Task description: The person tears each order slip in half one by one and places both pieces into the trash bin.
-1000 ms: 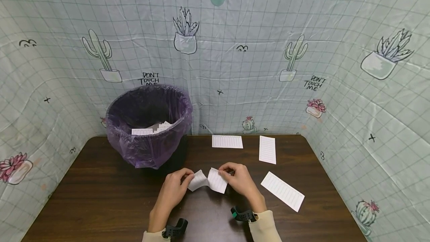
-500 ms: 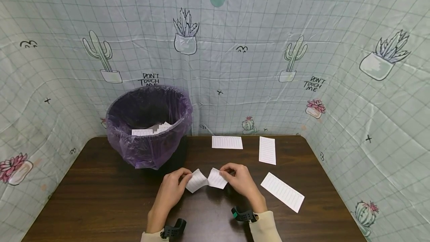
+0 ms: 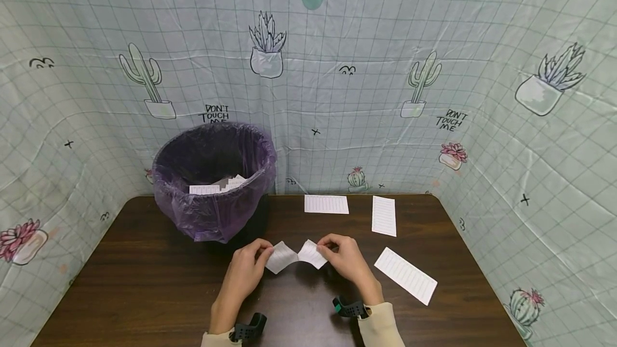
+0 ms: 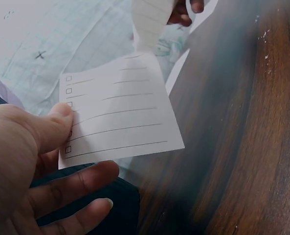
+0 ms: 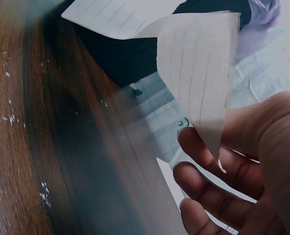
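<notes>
- The left hand (image 3: 246, 268) pinches a ruled checklist slip (image 3: 281, 257) between thumb and fingers; its column of small checkboxes runs along the edge under the left thumb.
- The right hand (image 3: 348, 257) pinches the slip's other end, also with thumb and fingers.
- The slip is held up off the table between the two hands, near the middle of the scene. Its long axis runs left to right, one end pointing to each hand. A V-shaped gap divides its halves on the far side; a narrow neck joins them, and the near edge arches.
- Dark wristbands (image 3: 249, 326) circle both wrists, with pale sleeves (image 3: 381, 325) behind them.
- To the right of the right hand lies a loose slip (image 3: 406, 276), its long axis slanting from far left to near right.
- Farther off, another slip (image 3: 383, 216) points near to far, and to its left a third slip (image 3: 326, 204) lies left to right.
- Far left stands a dark bin (image 3: 253, 225) with a purple liner (image 3: 212, 216), paper pieces (image 3: 204, 189) inside.
- Beneath is a dark wood table (image 3: 144, 277); a cactus-print cloth (image 3: 308, 90) hangs around it.
</notes>
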{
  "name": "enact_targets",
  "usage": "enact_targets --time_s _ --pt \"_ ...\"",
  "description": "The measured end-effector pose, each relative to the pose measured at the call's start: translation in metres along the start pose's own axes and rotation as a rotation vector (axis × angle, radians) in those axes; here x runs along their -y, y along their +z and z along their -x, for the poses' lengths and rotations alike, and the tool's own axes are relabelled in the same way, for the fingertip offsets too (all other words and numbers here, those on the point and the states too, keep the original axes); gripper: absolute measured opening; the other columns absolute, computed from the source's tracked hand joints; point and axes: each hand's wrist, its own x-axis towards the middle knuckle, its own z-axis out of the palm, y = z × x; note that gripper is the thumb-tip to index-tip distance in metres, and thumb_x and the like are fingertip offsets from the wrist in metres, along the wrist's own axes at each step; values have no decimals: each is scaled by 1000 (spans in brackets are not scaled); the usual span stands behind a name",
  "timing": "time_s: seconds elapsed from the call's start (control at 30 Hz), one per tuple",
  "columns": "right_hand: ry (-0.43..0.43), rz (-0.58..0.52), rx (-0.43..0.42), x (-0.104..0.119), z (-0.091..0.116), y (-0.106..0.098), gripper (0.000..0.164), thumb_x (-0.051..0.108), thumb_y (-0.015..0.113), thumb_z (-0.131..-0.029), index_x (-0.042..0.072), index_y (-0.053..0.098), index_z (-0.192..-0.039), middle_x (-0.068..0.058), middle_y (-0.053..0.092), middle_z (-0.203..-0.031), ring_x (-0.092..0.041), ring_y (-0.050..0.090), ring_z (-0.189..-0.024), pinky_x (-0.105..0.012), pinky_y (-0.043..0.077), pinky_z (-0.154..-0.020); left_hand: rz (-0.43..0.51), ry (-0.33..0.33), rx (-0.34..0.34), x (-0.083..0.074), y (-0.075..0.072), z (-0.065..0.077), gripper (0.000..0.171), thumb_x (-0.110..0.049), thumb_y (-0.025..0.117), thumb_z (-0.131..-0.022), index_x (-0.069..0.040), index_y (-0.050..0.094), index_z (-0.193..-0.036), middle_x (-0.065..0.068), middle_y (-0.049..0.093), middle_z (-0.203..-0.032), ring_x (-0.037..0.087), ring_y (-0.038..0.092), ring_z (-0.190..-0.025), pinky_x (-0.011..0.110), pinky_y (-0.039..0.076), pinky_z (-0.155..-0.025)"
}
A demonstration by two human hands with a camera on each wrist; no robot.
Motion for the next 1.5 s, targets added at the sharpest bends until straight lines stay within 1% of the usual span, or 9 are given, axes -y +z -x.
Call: enact_targets --time_s 0.2,0.4,0.57,0.63,0.83,0.93,1.1,1.33,1.5 --pt "15 6 -16 -3 -1 -1 5 7 73 -93 9 75 -89 0 74 -84 -7 65 -76 -24 55 -72 3 -4 -6 1 -1 0 8 -15 69 -99 -12 72 -93 -3 68 -82 6 54 -69 24 47 -64" --pt "37 -2 -17 -3 -2 -2 5 7 73 -93 9 75 -89 0 73 -82 -7 64 -75 -23 55 -72 7 -9 -13 0 -3 0 7 -16 69 -99 -11 72 -96 -2 69 -83 7 56 -71 25 49 -65" --pt "49 4 -29 -5 -2 -3 5 7 73 -93 9 75 -89 1 72 -81 -7 63 -73 -23 54 -71 7 7 -35 0 -6 1 7 -15 68 -100 -10 72 -96 -1 67 -82 6 53 -69 25 47 -62" --pt "54 12 -37 -5 -3 -4 6 7 73 -93 9 75 -88 1 72 -80 -7 62 -73 -23 53 -70 2 2 -41 1 -7 1 8 -15 67 -100 -10 71 -97 -1 66 -82 6 52 -69 24 46 -62" --pt "52 29 -69 -5 -3 -6 7 5 75 -92 10 76 -87 1 73 -80 -8 64 -74 -24 55 -71 -10 -20 -62 4 -11 1 7 -13 67 -100 -10 72 -97 -1 68 -84 10 59 -74 26 51 -66" --pt "46 32 -83 -7 -2 -7 6 5 75 -92 9 76 -88 0 73 -80 -9 66 -75 -24 55 -72 -4 -7 -70 6 -11 1 5 -11 69 -99 -10 73 -96 -1 69 -85 11 63 -76 27 55 -68" --pt "53 34 -81 -8 -1 -9 6 6 75 -93 10 76 -88 1 74 -81 -10 67 -76 -24 55 -71 3 7 -67 9 -11 2 5 -10 71 -97 -10 75 -94 -1 71 -85 10 65 -76 26 56 -68" --pt "24 43 -69 -4 -3 -12 5 8 74 -94 10 76 -91 0 75 -83 -10 67 -76 -24 55 -72 -15 31 -90 11 -15 3 5 -7 75 -93 -12 76 -91 -3 70 -83 6 61 -74 26 55 -66" --pt "4 64 -85 -2 -3 -17 5 9 74 -94 11 76 -90 1 74 -82 -6 65 -74 -24 55 -70 -28 47 -61 7 -18 0 5 -9 75 -93 -13 76 -92 -5 68 -82 4 57 -72 24 50 -64"
